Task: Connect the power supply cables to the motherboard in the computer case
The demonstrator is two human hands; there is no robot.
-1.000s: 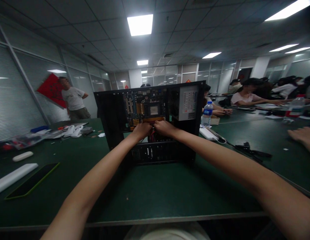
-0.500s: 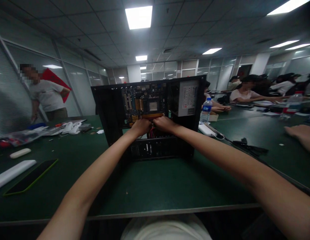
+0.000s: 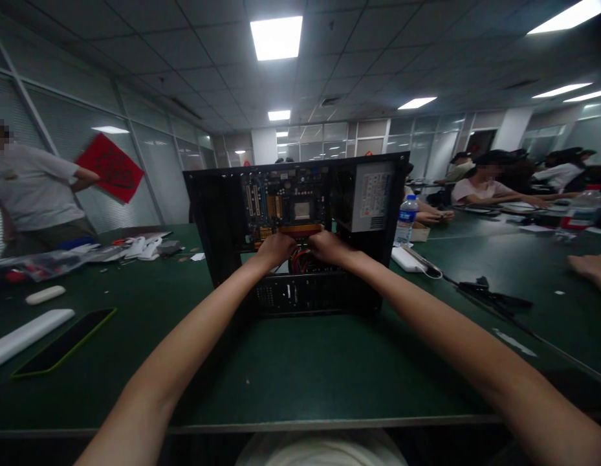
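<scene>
A black computer case (image 3: 213,220) stands open on the green table in front of me, its motherboard (image 3: 286,200) showing. Both of my hands reach inside, side by side at the board's lower edge, where orange-yellow memory slots (image 3: 300,229) run across. My left hand (image 3: 277,251) is closed at the left end of these slots, knuckles toward me. At the right end my right hand (image 3: 328,247) is closed too. Whatever the fingers grip is hidden behind them. Red and dark cables (image 3: 303,261) hang just below and between the hands. A silver power supply (image 3: 375,197) fills the case's upper right.
Left on the table (image 3: 281,375) lie a black phone-like slab with a green edge (image 3: 65,343), a long white bar (image 3: 31,336) and plastic bags (image 3: 52,264). A water bottle (image 3: 405,220), a white power strip (image 3: 407,259) and black cables (image 3: 494,294) are right. People sit beyond; one stands left.
My view has shifted slightly, so the case appears a little further right. Both hands stay at the slots, a bit further apart. The standing person has moved left.
</scene>
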